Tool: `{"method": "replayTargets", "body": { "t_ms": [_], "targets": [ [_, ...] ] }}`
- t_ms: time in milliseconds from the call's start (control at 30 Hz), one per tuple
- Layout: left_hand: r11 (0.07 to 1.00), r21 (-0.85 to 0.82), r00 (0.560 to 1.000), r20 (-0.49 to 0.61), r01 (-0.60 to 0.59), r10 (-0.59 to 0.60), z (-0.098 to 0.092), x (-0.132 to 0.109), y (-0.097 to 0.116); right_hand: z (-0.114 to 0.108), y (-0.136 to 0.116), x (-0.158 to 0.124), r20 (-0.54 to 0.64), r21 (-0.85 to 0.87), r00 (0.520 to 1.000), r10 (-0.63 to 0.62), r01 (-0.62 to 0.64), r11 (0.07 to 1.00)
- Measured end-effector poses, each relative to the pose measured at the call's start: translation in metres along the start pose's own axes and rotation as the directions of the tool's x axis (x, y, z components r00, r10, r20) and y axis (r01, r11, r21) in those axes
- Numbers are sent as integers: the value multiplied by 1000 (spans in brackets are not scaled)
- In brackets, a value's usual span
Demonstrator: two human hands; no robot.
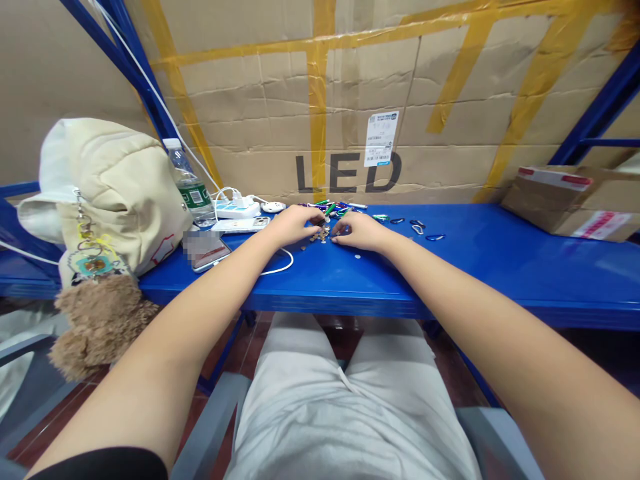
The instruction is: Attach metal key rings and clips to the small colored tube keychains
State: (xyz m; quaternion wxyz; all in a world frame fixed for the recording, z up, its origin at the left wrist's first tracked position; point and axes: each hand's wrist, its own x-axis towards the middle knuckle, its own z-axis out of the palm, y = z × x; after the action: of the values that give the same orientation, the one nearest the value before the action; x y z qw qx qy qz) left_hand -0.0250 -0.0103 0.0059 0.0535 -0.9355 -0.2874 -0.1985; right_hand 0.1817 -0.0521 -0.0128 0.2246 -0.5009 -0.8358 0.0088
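Observation:
A small pile of coins (321, 235), brown and silvery, lies on the blue table between my two hands. At the pile's left edge is my left hand (296, 224), palm down, its bent fingers and thumb apart over the coins. My right hand (364, 231) rests at the right side, thumb and forefinger curled together in a pinch; anything between the tips is too small to make out. One loose silvery disc (357, 257) lies in front of my right hand. Behind both hands is a heap of pens (334, 208) in green, blue and white, partly covered by the fingers.
Several dark carabiners (417, 227) lie right of the pens. To the left stand a phone (207, 252), a white power strip (237, 210) with cables, a water bottle (193, 190) and a cream bag (115, 180). A cardboard box (570, 200) sits far right.

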Motion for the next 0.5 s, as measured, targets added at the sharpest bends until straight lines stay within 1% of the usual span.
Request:
{"method": "replayTargets", "body": {
  "t_ms": [133, 200, 233, 300, 367, 400, 433, 500],
  "targets": [
    [1000, -9, 1000, 15, -1, 1, 0, 0, -1, 4, -3, 3, 58, -7, 998, 34, -34, 999],
    [1000, -18, 1000, 23, 2, -1, 1, 0, -1, 5, -2, 4, 44, -6, 999, 26, -25, 1000],
    [1000, -24, 1000, 25, 5, -4, 1, 0, -1, 5, -1, 4, 6, 2, 1000, 10, -10, 1000],
    [999, -36, 999, 32, 13, -11, 1, 0, 0, 3, 1, 4, -140, 43, 990, -22, 29, 999],
    [999, -38, 999, 43, 19, -17, 0, -1, 1, 1, 2, 4, -298, 103, 954, -33, 66, 992],
    [999, -38, 999, 49, 21, -19, -1, -1, 2, 0, 3, 3, -354, 134, 935, -33, 86, 987],
    [999, -40, 998, 54, 22, -20, -2, -2, 3, -1, 2, 3, -386, 159, 922, -39, 108, 981],
    [998, -57, 998, 53, 27, -24, -3, -2, 6, -2, 1, 2, -399, 192, 914, -67, 155, 969]
  ]
}}
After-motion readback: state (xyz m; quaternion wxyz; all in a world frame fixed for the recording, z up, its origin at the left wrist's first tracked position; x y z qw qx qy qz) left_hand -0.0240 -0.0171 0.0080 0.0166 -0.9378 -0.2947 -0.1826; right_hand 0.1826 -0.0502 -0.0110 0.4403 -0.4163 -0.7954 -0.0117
